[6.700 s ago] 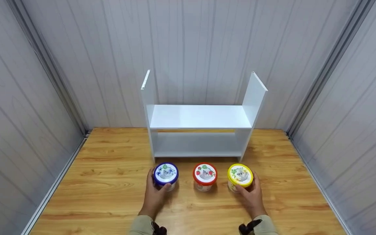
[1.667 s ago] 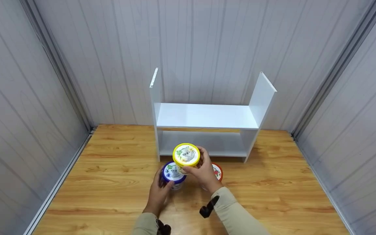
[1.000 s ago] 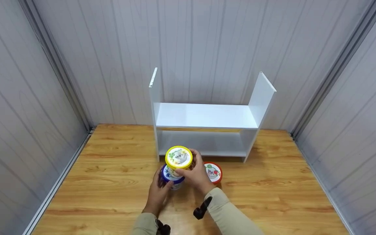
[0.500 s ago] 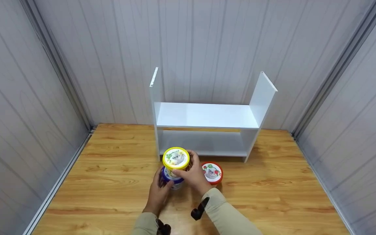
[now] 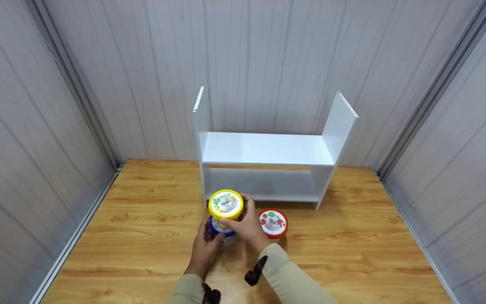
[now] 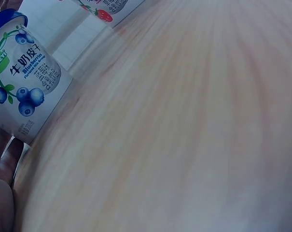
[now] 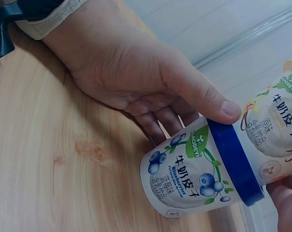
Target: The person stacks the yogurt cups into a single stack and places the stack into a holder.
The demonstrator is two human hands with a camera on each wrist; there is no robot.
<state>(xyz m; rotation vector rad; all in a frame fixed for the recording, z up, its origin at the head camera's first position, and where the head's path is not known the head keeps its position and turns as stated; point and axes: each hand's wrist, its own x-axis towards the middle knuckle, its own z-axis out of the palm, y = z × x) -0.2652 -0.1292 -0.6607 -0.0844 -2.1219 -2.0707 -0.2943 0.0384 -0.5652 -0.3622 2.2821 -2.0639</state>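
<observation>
On the table stands a milk-drink tub (image 7: 184,174) with a blue lid and blueberries printed on it. My left hand (image 5: 201,252) holds its side, with the thumb at the lid in the right wrist view. A yellow-lidded tub (image 5: 226,203) stands upright on that blue lid, hiding most of it from the head view. My right hand (image 5: 249,228) grips the yellow-lidded tub from the right. Just right of my right hand is a red-lidded tub (image 5: 273,223), standing alone on the table; its strawberry print shows at the top of the left wrist view.
A white two-tier shelf (image 5: 268,148) with tall side panels stands behind the tubs, close to the back wall (image 5: 268,63). Panelled walls enclose the wooden table (image 5: 141,236) at the left, back and right.
The right hand has lifted the yellow-lidded tub from the table's right, carried it left past the red-lidded tub and lowered it onto the blue-lidded one. The left hand has stayed on the blue-lidded tub.
</observation>
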